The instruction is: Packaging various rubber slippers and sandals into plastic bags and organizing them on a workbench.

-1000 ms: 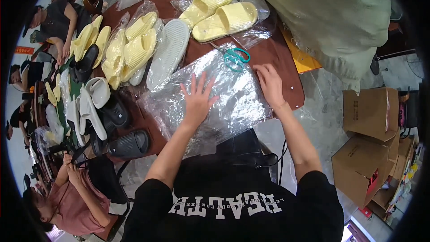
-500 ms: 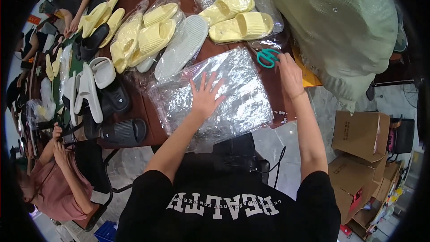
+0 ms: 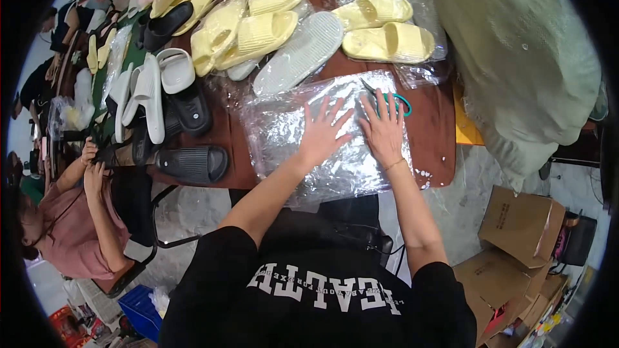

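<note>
Two bare hands are pressing palm down, side by side, on a flat stack of clear, shiny plastic sheeting (image 3: 277, 145), which is lying along the near edge of a table covered in dark brown cloth (image 3: 433, 125). The left hand (image 3: 322, 134) is resting near the middle of the sheeting, its fingers spreading wide and gripping nothing. The right hand (image 3: 385, 135) is lying toward the right side, its fingers stretching forward, slightly parted. Scissors with teal loop handles (image 3: 405, 102) are lying beside and partly behind its fingertips; whether the fingers are touching them, I cannot tell.

Beyond the sheeting, a pair of ribbed pale-yellow slippers in clear plastic (image 3: 411, 42) is lying at the right, while more bagged yellow slippers (image 3: 265, 32) are lying farther left. Between them, a pale grey ribbed slipper sole (image 3: 302, 51) is slanting. White open-toed slides (image 3: 149, 93) and a black ribbed slide (image 3: 188, 165) are sitting at the table's left. A bulging grey-green sack (image 3: 516, 58) is standing at the right, above brown cardboard boxes (image 3: 521, 224). At the left, a person in a pink shirt (image 3: 84, 238) is sitting.
</note>
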`<state>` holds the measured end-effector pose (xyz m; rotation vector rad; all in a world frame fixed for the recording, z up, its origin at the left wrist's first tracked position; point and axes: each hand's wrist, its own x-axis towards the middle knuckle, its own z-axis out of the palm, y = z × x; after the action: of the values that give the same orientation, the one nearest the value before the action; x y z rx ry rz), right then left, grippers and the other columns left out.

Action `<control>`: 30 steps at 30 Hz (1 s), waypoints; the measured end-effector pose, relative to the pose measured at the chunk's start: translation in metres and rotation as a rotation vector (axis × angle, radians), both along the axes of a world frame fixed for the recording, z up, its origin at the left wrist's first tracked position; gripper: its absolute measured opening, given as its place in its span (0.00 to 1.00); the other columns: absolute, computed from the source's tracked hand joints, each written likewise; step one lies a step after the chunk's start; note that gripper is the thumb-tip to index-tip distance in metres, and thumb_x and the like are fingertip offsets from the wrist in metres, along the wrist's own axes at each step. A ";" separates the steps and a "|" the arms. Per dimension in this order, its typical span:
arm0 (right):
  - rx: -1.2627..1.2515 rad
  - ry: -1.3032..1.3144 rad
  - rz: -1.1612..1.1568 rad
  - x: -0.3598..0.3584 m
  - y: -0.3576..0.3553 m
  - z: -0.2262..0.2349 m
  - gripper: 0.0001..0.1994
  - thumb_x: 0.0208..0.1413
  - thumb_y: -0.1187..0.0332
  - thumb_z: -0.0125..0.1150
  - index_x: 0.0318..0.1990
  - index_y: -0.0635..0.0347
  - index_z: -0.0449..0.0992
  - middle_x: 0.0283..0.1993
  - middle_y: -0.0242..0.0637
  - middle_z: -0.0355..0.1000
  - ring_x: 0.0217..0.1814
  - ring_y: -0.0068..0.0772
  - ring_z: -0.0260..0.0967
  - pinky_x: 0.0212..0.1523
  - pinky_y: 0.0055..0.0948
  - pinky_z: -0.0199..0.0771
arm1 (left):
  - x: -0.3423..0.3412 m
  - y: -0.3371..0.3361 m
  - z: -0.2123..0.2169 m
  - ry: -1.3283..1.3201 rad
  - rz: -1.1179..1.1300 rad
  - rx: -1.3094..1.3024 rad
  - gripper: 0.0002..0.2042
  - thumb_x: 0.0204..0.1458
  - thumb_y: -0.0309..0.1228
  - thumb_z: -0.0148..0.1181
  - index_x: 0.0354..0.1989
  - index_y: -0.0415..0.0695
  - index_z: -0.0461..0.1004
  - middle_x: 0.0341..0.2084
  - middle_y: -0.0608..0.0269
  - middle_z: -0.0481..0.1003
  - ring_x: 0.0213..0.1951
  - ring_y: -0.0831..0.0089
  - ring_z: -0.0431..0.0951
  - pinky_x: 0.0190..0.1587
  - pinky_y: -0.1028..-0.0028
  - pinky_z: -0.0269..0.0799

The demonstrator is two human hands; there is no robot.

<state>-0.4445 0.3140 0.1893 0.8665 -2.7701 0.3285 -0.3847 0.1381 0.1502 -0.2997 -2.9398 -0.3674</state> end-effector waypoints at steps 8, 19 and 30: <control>0.097 -0.021 -0.050 -0.005 -0.001 -0.032 0.26 0.60 0.51 0.45 0.65 0.38 0.57 0.71 0.39 0.44 0.73 0.53 0.36 0.67 0.55 0.36 | 0.038 -0.087 0.006 0.062 0.146 -0.139 0.30 0.50 0.49 0.54 0.62 0.60 0.60 0.65 0.64 0.54 0.67 0.56 0.49 0.62 0.40 0.40; 0.089 0.015 -0.042 -0.007 0.000 -0.033 0.25 0.60 0.52 0.45 0.65 0.39 0.58 0.71 0.40 0.44 0.73 0.53 0.36 0.67 0.55 0.35 | 0.112 -0.092 0.038 -0.017 0.539 0.113 0.30 0.51 0.39 0.55 0.64 0.50 0.56 0.65 0.54 0.51 0.67 0.54 0.47 0.64 0.44 0.40; 0.053 0.008 -0.053 -0.004 -0.001 -0.038 0.27 0.57 0.52 0.50 0.65 0.41 0.58 0.70 0.40 0.46 0.72 0.51 0.38 0.68 0.54 0.35 | 0.174 -0.086 0.017 0.007 0.291 0.214 0.24 0.50 0.37 0.58 0.58 0.51 0.65 0.61 0.57 0.57 0.64 0.55 0.54 0.63 0.57 0.50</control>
<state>-0.4484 0.3125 0.1510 0.8031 -2.8004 0.2435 -0.2108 0.0522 0.1669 0.1532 -2.8438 -0.6271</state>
